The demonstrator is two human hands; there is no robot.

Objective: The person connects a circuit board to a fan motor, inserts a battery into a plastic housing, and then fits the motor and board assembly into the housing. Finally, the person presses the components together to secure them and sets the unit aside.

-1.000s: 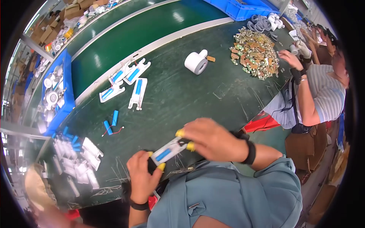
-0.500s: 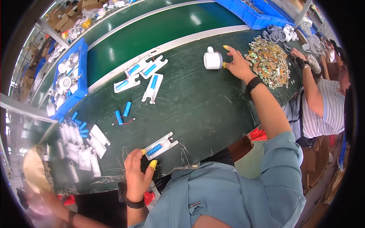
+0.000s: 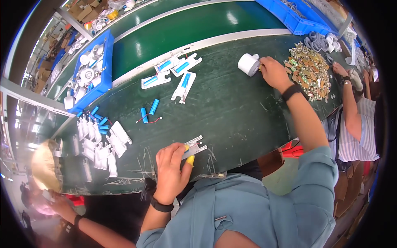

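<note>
The flat white plastic holder plate (image 3: 193, 149) lies on the dark green table (image 3: 240, 111) at its near edge, pinned under the left hand (image 3: 171, 169). That hand is curled over the plate's near end, its fingers bent down onto it, with yellow finger covers showing on the tips; the far end of the plate sticks out past the fingers.

Far across the table from the plate, the right hand (image 3: 273, 70) reaches out on a straight arm and closes its fingers around the side of a white roll of tape (image 3: 248, 64), which stands on the table. A black wristband sits on each wrist.

Just beyond the roll, further from the plate, is a heap of small brass-coloured metal parts (image 3: 310, 72). Another person's hand (image 3: 339, 69) rests at the far side of that heap.

Between the plate and the far edge of the table lie two loose blue cylindrical battery cells (image 3: 149, 110) with thin wires. Further out are three white holder plates fitted with blue cells (image 3: 173, 72).

To the left of the held plate is a stack of empty white holder plates (image 3: 103, 144). Beyond that stack sits a blue plastic bin (image 3: 105, 58) of white round parts, beside the green conveyor belt (image 3: 198, 25).
</note>
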